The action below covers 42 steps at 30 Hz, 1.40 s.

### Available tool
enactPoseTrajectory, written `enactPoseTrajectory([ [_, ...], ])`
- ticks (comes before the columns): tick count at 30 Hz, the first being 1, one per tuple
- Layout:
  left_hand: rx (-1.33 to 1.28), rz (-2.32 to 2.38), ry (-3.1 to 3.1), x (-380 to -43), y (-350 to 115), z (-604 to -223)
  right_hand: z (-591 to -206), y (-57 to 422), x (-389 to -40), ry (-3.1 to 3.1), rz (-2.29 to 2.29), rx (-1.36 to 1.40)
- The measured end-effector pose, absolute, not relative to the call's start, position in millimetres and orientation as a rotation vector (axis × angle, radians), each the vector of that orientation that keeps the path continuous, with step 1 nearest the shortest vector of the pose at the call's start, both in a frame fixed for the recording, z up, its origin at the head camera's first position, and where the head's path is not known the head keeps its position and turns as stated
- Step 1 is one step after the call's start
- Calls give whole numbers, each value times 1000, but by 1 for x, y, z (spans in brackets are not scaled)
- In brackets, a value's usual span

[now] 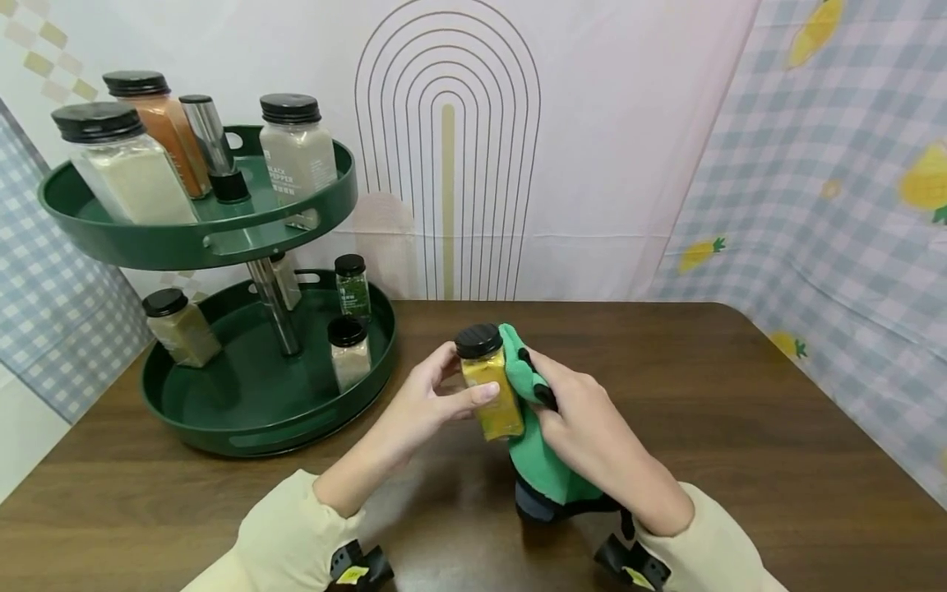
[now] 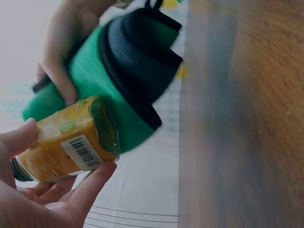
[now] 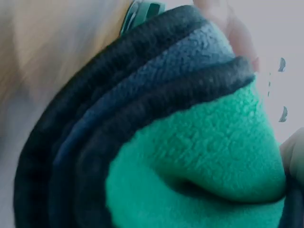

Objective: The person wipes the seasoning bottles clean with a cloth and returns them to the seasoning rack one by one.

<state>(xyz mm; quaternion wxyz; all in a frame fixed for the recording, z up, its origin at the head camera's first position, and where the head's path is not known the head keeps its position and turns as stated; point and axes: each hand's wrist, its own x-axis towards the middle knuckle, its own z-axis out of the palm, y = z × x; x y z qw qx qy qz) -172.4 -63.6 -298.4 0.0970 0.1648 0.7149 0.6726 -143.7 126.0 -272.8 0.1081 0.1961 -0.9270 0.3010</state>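
In the head view my left hand grips a glass spice jar of yellow powder with a black lid, tilted above the wooden table. A green cloth with black trim and a dark grey-blue side is bunched in my right hand, its upper part against the jar's right side. The left wrist view shows the jar's barcode label and its base turned toward the camera, with the cloth right behind it. Folds of cloth fill the right wrist view and hide most of the right hand.
A two-tier dark green turntable rack stands at the left. Several larger jars and a metal-topped post are on its upper tray; smaller spice jars are on the lower one. Brown wooden table extends to the right, with a patterned curtain behind.
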Motion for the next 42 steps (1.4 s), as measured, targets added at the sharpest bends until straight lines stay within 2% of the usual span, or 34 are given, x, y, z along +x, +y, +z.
enactPoseTrajectory([
  [8, 441, 1997, 2161, -177, -64, -301, -259, 119, -116, -2658, 786, 654],
  [21, 609, 1920, 2195, -167, -62, -298, -285, 133, -163, -2740, 974, 587],
  [34, 674, 1822, 2438, -169, -59, -303, -259, 130, -131, -2616, 1046, 598],
  [42, 654, 1837, 2474, -167, -59, -302, -272, 125, -140, -2693, 877, 567],
])
